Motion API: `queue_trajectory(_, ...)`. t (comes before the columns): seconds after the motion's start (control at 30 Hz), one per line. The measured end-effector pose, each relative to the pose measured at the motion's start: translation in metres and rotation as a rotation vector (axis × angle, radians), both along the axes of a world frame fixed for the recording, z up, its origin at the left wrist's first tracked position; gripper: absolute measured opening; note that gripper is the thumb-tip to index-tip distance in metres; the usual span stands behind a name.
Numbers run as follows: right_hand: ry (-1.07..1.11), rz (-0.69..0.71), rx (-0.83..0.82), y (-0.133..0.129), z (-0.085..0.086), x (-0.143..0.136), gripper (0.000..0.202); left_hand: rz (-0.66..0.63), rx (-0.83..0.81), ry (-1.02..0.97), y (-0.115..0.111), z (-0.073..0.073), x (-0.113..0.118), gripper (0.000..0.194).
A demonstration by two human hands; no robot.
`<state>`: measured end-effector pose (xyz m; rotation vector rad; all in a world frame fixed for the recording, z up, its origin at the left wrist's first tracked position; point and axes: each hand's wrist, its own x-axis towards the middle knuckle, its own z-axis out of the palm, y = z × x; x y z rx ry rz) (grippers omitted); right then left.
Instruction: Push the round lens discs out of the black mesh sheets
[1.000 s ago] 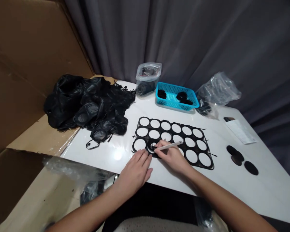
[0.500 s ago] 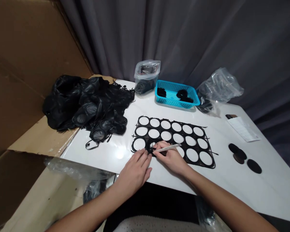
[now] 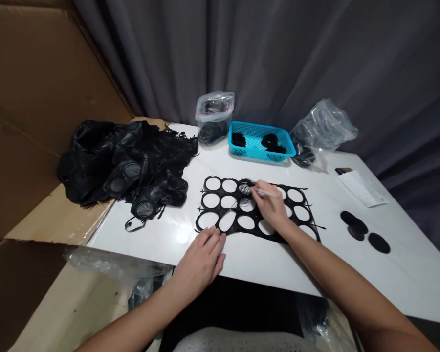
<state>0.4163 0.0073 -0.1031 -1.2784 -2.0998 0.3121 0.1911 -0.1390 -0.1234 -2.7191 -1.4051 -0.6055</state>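
The sheet lay on the table, a heap to its left, loose discs to its right. Behind it stood, left to right, a tub, a basket and a bag, before the curtain. Paper lay behind the discs.

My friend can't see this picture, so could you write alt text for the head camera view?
A person's right hand holds a slim pale tool over a black sheet with round holes; the left hand lies at its near edge. The white table also bears a blue basket and dark discs.
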Motion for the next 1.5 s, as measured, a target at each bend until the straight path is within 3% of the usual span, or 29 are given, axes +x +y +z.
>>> queue_trajectory(0.07, 0.076, -0.125, -0.096, 0.014, 0.008, 0.015, 0.024, -0.006, -0.009, -0.015, 0.002, 0.004, -0.001, 0.037)
queue_trajectory(0.13, 0.123, -0.121, -0.219, 0.008, 0.016, 0.025, 0.024, 0.015, -0.044, -0.034, 0.005, 0.008, 0.000, 0.032)
queue_trajectory(0.23, 0.145, -0.023, -0.441, -0.023, 0.022, 0.027, 0.027, 0.010, -0.071, -0.081, 0.013, 0.012, 0.009, 0.030)
queue_trajectory(0.37, 0.183, 0.085, -0.638, -0.063, 0.017, 0.018, 0.023, -0.102, -0.059, -0.101, 0.020, 0.008, 0.027, 0.042)
queue_trajectory(0.6, 0.227, 0.111, -0.612, -0.073, 0.000, 0.015, 0.020, -0.125, -0.093, -0.014, 0.020, 0.001, 0.032, 0.043)
queue_trajectory(0.93, 0.128, 0.149, -0.532, -0.078, 0.000, 0.017, 0.017, -0.133, -0.099, 0.000, 0.020, 0.001, 0.032, 0.043)
queue_trajectory(1.5, 0.177, 0.130, -0.520, -0.076, -0.004, 0.016, 0.017, -0.124, -0.083, -0.006, 0.019, 0.000, 0.032, 0.042)
